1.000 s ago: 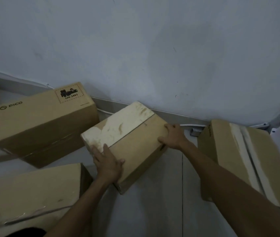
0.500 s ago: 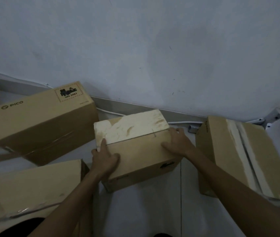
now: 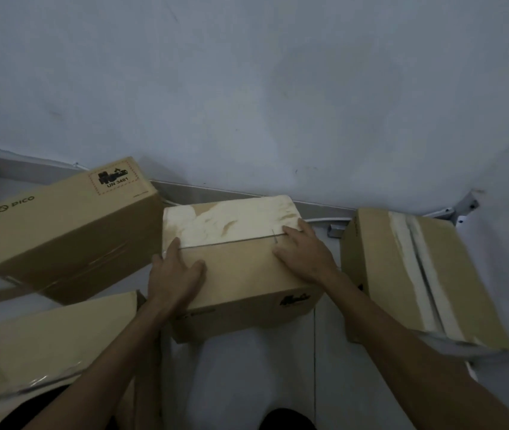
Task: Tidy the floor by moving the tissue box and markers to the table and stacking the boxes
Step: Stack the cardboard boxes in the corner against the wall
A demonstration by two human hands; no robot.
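- The middle cardboard box (image 3: 240, 274) stands on the floor (image 3: 256, 367) near the skirting (image 3: 318, 204) at the floor's far edge, its top sealed along a taped seam, and the far half of the top is pale and scuffed
- The left hand (image 3: 175, 274) rests on the near left corner of that box's top, thumb spread to the right and forefinger laid straight toward the seam; its outer fingers pass over the box's left edge, and I cannot tell whether they curl down the side
- The right hand (image 3: 306, 256) lies flat on the right part of the top, fingers straight and slightly spread, fingertips reaching the seam, clasping nothing
- A long PICO box (image 3: 70, 225) with a UN 3481 label lies to the left along the floor's far edge, close beside the middle box
- Another cardboard box (image 3: 414, 274) with two pale tape strips across its top stands just beside the middle box on the right, toward the far right corner of the floor
- A large carton (image 3: 45, 342) sits at the near left, under the left forearm
- A white cable (image 3: 324, 219) runs along the skirting behind the boxes
- The plain wall (image 3: 247, 88) fills the upper view
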